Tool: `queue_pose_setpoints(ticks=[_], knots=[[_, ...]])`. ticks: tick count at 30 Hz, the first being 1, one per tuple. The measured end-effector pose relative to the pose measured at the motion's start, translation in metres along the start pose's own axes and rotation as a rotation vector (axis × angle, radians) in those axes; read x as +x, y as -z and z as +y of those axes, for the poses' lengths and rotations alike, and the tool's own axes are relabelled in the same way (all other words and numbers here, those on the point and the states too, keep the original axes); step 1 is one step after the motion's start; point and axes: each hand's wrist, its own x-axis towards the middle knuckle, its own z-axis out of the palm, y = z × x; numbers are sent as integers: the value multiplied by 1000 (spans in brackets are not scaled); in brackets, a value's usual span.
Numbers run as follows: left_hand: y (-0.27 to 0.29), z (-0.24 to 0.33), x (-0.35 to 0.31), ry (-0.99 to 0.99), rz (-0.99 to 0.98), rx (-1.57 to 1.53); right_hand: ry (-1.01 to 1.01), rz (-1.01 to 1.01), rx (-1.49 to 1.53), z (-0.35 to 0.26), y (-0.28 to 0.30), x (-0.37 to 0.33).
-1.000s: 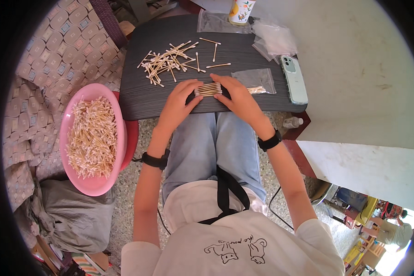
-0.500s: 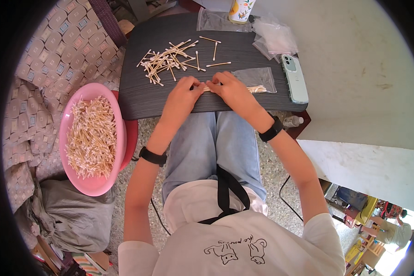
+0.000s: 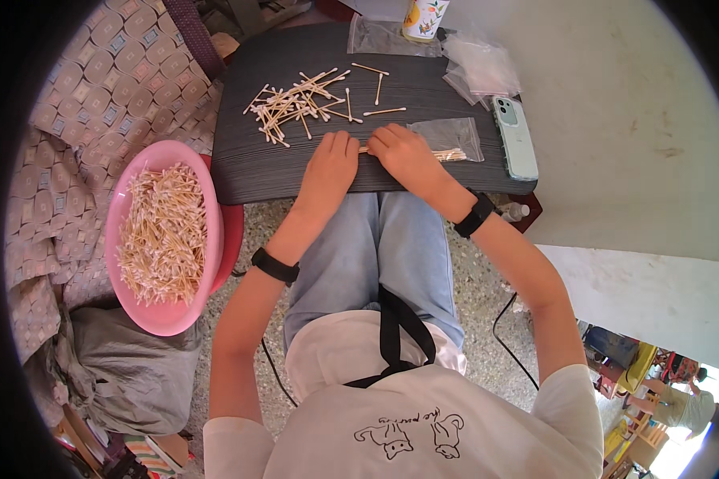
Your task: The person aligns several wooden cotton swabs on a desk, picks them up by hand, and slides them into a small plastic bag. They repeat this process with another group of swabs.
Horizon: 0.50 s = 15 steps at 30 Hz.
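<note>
Near the table's front edge, a small bundle of cotton swabs (image 3: pixel 363 150) lies between my two hands. My left hand (image 3: pixel 332 166) is closed at the bundle's left end, its fingertips turned down and partly hidden. Over the bundle, my right hand (image 3: pixel 402 158) has its fingers curled, closed on the swabs. Right of that hand, several swabs lie along the near edge of a clear plastic bag (image 3: pixel 451 134); whether they are inside it I cannot tell. Beyond my left hand is a loose pile of cotton swabs (image 3: pixel 291 108), with a few single swabs beside it.
A pink basin (image 3: pixel 214 231) full of cotton swabs stands left of the dark table (image 3: pixel 236 172). At the table's right edge lies a pale green phone (image 3: pixel 516 144). Farther back are plastic bags (image 3: pixel 479 68) and a printed cup (image 3: pixel 423 20). A wall borders the right side.
My left hand has rolled over, so its fingertips point down and hide more of the bundle. My right hand's fingers have curled closer over the swabs. The view has shifted slightly.
</note>
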Motion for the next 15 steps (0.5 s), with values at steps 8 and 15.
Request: queue_pose_setpoints(ticks=[8, 15], knots=[[-1, -4, 2, -41, -75, 50, 67, -28, -57, 1, -1, -2], [17, -4, -3, -102, -66, -62, 1, -12, 57, -7, 17, -7]])
